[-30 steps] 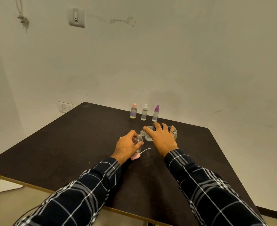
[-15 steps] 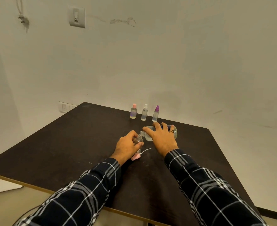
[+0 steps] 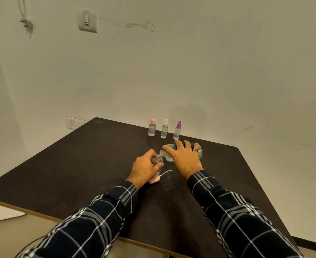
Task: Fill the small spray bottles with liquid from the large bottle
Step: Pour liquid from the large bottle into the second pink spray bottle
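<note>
Two plaid-sleeved arms reach over a dark surface [image 3: 79, 164] set against a pale wall. At the far left a white scrap [image 3: 6, 214] lies on the floor below the surface's edge, and a switch plate [image 3: 87, 20] sits high on the wall. The left hand [image 3: 144, 167] has its grip curled round a small clear spray bottle [image 3: 158, 161], which stands upright near the middle of the surface with its neck uncapped. Just nearer the camera than that hand, a pink spray top [image 3: 154, 180] lies on its side, its thin white tube pointing right. Toward the far edge three capped small bottles stand in a row, close but apart: a pink-topped bottle [image 3: 152, 128], a white-topped bottle [image 3: 164, 129] and a purple-topped bottle [image 3: 177, 131]. The large bottle [image 3: 170, 157] is tipped almost level, its mouth right at the small bottle's open neck; whether liquid is running cannot be told. The right hand [image 3: 184, 157] grips it from above, fingers spread and wrapped over its body, a ring on one finger.
</note>
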